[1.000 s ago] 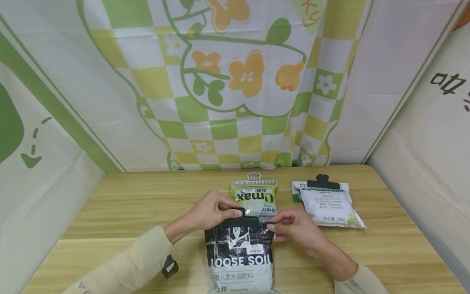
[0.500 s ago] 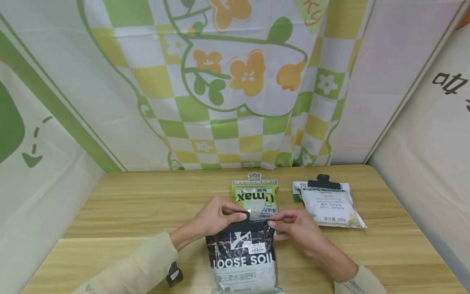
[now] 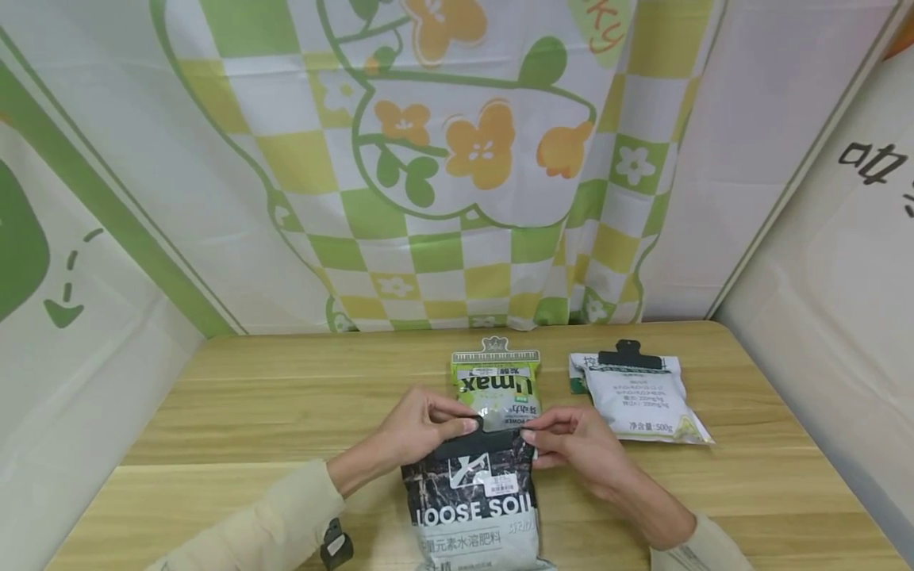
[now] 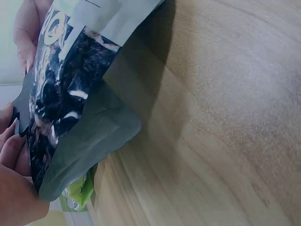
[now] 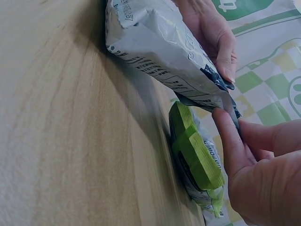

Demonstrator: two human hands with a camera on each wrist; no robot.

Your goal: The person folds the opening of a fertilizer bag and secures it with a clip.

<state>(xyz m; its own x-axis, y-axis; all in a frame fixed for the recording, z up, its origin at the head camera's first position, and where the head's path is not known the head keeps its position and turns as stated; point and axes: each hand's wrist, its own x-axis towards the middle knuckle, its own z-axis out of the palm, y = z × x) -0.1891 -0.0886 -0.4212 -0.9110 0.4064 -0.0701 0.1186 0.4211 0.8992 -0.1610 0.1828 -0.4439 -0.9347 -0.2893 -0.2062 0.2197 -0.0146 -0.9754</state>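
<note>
A black and light grey bag of LOOSE SOIL [image 3: 474, 507] stands in front of me, its mouth toward the far side. Across its top edge lies a black clip [image 3: 457, 446]. My left hand [image 3: 410, 428] pinches that clip's handle between thumb and fingers. With thumb and forefinger, my right hand [image 3: 581, 448] pinches the bag's upper right corner. In the right wrist view the right hand [image 5: 263, 165] is at the bag's folded edge, with the left hand [image 5: 211, 40] beyond it. The left wrist view shows a grey-green flap [image 4: 101, 127] hanging at the bag's top.
Behind the soil bag lies a green Umax bag [image 3: 496, 385] closed with a pale clip [image 3: 495, 353]. White bags [image 3: 639, 400] under a black clip [image 3: 628, 357] lie at the back right. A spare black clip [image 3: 336, 546] rests near the left sleeve on the wooden table [image 3: 286, 381].
My left hand has moved the clip slightly to the right and nearer along the bag's top. The bag has shifted a little right, while the right hand keeps its pinch on the corner.
</note>
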